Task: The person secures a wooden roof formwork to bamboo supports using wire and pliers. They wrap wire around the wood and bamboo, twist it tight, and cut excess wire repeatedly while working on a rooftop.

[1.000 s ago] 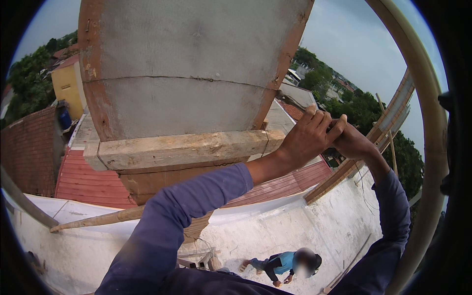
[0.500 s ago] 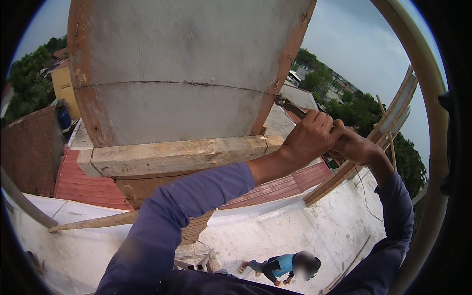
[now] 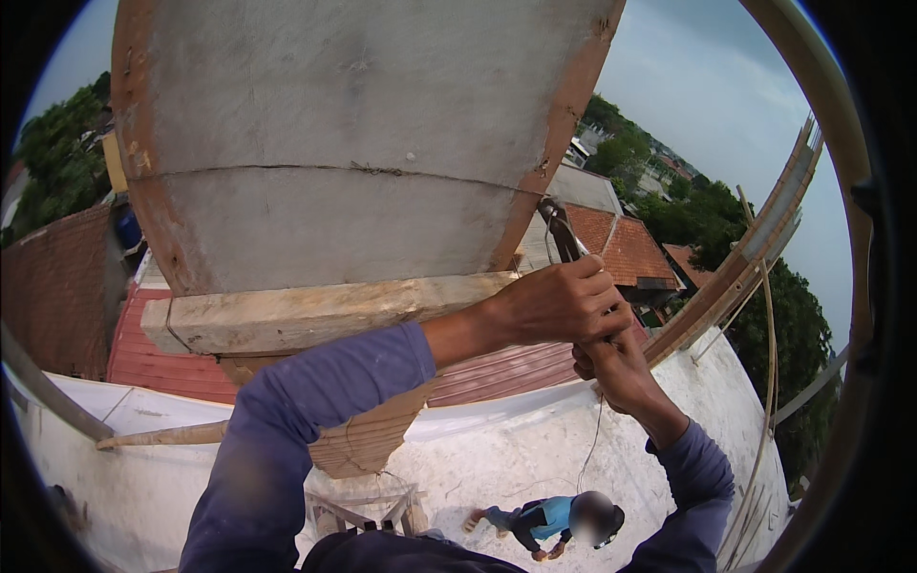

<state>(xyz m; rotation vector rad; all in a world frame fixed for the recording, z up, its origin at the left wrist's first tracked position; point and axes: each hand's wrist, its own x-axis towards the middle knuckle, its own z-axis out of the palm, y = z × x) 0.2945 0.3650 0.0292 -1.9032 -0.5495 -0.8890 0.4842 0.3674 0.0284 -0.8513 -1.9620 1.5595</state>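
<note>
- A dark metal tool [image 3: 562, 232], seemingly pincers or pliers, is gripped in the left hand [image 3: 559, 306], which is clenched around its handles; the head of the tool sticks up and away past the knuckles.
- The tool head is set against the right edge of a large grey concrete column [image 3: 353, 134], at the end of a thin tie wire [image 3: 363, 170] stretched across the column face.
- The right hand [image 3: 616, 368] is held just below and to the right of the left hand, touching it; it is closed, but what it grasps cannot be told, as the left hand hides its fingers.
- A thin wire strand [image 3: 592, 444] is seen hanging down from beneath the right hand.
- A rough wooden beam [image 3: 315, 310] is fixed along the foot of the column, directly left of the left hand.
- Far below, a person in a blue shirt [image 3: 549, 520] is seen crouched on a white surface [image 3: 497, 458].
</note>
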